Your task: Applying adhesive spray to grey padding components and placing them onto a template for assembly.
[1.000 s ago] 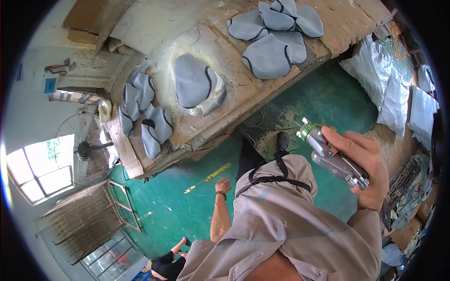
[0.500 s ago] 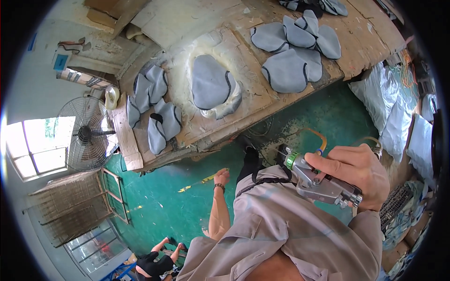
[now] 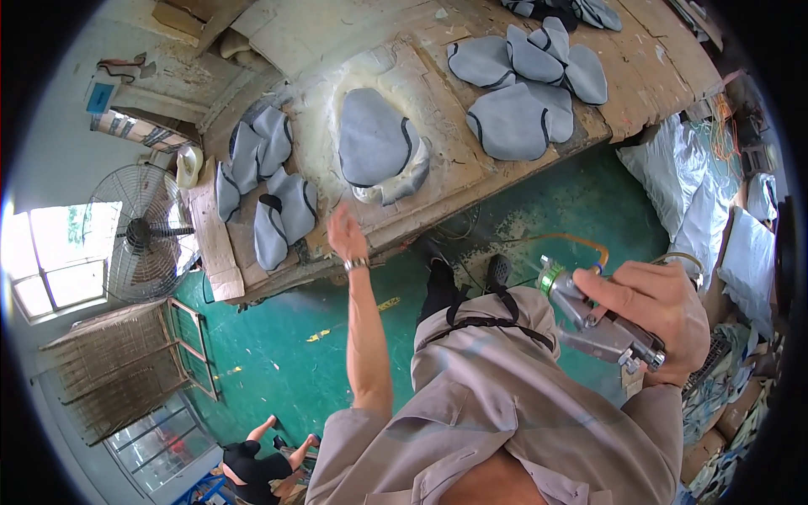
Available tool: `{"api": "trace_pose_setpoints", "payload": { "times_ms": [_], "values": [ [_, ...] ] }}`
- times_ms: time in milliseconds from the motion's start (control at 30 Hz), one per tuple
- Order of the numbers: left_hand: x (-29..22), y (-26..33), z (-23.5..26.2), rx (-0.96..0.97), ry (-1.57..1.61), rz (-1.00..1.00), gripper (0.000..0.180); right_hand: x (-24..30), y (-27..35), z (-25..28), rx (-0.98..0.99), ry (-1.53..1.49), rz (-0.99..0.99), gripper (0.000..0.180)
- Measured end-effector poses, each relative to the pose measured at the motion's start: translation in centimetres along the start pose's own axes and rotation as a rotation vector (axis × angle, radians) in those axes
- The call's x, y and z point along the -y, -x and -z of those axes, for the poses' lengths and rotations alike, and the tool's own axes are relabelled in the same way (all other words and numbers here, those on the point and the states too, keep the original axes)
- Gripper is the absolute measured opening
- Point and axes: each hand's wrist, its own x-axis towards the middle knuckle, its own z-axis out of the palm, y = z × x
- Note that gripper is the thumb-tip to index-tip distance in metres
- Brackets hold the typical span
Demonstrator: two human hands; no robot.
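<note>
My right hand (image 3: 661, 307) is wrapped round a metal spray gun (image 3: 602, 332) with a green ring, held at the right in front of my body. An orange hose (image 3: 581, 241) runs by it. My left hand (image 3: 346, 236) reaches to the table's near edge, fingers loosely stretched, slightly blurred, with nothing seen in them. Just beyond it lies a rounded grey fabric piece (image 3: 373, 139) with a black-trimmed edge. Pale, crusty residue (image 3: 332, 109) surrounds that piece, and a whitish, crusted form (image 3: 404, 187) shows under its near right side.
Similar grey pieces lie in a left pile (image 3: 290, 206) and a right pile (image 3: 513, 122) on the worn wooden table (image 3: 471, 181). A large fan (image 3: 139, 231) stands at the left. Silvery sheets (image 3: 673, 168) hang at the right. Another person (image 3: 252, 467) is at the lower left.
My left hand has moved forward and left, from beside my body up to the table's edge. My right hand and the spray gun have shifted slightly right.
</note>
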Motion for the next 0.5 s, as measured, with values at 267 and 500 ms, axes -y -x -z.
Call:
{"api": "trace_pose_setpoints", "payload": {
  "times_ms": [267,500],
  "values": [
    [-3.3,-9.2,-1.5,0.19,-0.256,-0.221,0.035,0.4,2.4,0.6,-0.041,0.014,-0.042,0.065],
    [-4.6,-9.5,-2.2,0.155,-0.343,-0.226,0.02,0.0,5.3,0.7,-0.129,-0.035,-0.238,0.064]
  ]
}}
